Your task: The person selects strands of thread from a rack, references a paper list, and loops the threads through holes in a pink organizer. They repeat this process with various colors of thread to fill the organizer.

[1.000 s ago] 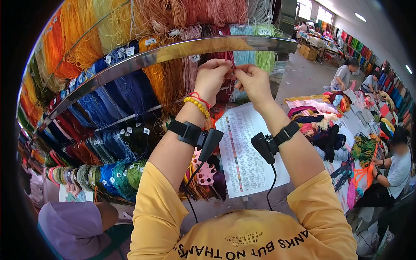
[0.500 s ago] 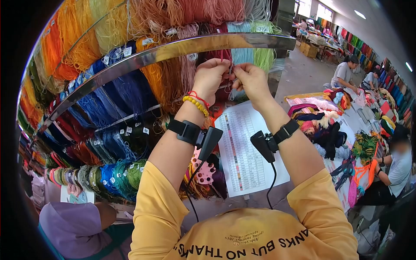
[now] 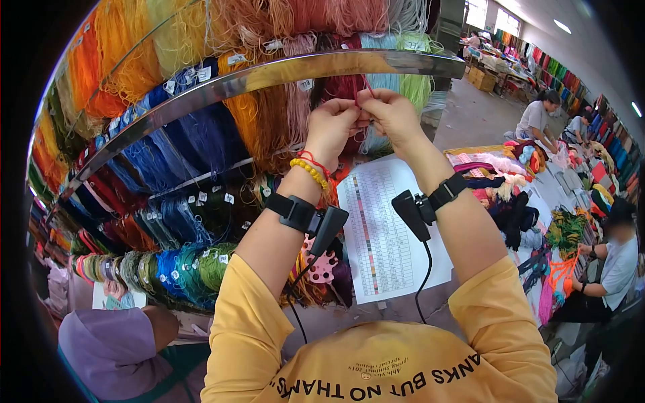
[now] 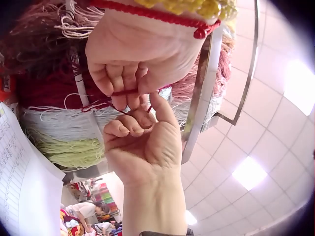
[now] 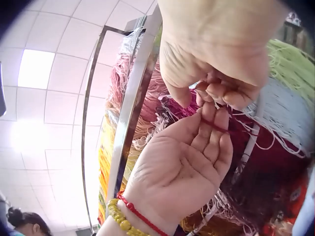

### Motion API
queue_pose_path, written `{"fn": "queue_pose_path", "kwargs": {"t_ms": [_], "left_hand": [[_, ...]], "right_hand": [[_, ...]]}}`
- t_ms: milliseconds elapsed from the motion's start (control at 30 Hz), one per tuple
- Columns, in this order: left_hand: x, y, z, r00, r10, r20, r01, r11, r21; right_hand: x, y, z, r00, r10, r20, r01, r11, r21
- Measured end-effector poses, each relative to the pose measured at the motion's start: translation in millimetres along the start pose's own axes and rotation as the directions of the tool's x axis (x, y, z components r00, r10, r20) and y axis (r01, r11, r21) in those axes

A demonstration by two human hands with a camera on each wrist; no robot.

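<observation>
Dark red thread (image 5: 215, 125) runs across the fingers of my left hand (image 3: 332, 127), which pinches it between thumb and fingertips. My right hand (image 3: 394, 119) meets it fingertip to fingertip, its fingers curled and its thumb pinching the same thread. In the left wrist view, a short length of the thread (image 4: 125, 92) lies taut over the left fingers, and a loose loop hangs between the hands. Strands rise from both hands toward the metal rail in the head view. Behind them hangs a dark red skein (image 4: 49, 93) on the rack.
A curved metal rail (image 3: 269, 75) crosses just above the hands. Skeins of many colours, such as blue (image 3: 195, 141) and pale green (image 3: 413, 87), hang around it. Below the hands hangs a printed chart (image 3: 390, 255). People work at a thread-covered table (image 3: 547, 195) on the right.
My hands were slightly apart half a second ago; now their fingertips meet. The right hand has moved up and left, and a strand now slants up from it toward the rail.
</observation>
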State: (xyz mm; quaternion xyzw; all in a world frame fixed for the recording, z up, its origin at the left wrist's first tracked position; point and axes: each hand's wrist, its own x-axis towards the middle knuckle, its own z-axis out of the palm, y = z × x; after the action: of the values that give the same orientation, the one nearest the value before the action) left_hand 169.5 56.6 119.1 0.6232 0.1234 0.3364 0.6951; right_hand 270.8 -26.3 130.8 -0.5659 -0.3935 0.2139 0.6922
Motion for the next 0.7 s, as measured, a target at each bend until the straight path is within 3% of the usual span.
{"fn": "queue_pose_path", "kwargs": {"t_ms": [200,500,600,700], "left_hand": [[-2,2,2,1.0,0.001,0.006,-0.002,0.998,0.069],[-4,-1,6,0.995,0.062,-0.075,-0.06,0.998,0.03],[0,-9,5,0.994,0.07,-0.081,-0.069,0.998,0.013],[8,-17,0,0.968,0.231,-0.095,-0.202,0.948,0.246]], "right_hand": [[-3,-10,4,1.0,0.005,0.019,-0.004,0.999,-0.038],[7,10,-4,0.997,-0.016,0.081,0.007,0.994,0.111],[2,8,-3,1.0,-0.015,0.016,0.014,0.998,0.068],[3,5,-2,1.0,0.022,-0.014,-0.02,0.991,0.132]]}}
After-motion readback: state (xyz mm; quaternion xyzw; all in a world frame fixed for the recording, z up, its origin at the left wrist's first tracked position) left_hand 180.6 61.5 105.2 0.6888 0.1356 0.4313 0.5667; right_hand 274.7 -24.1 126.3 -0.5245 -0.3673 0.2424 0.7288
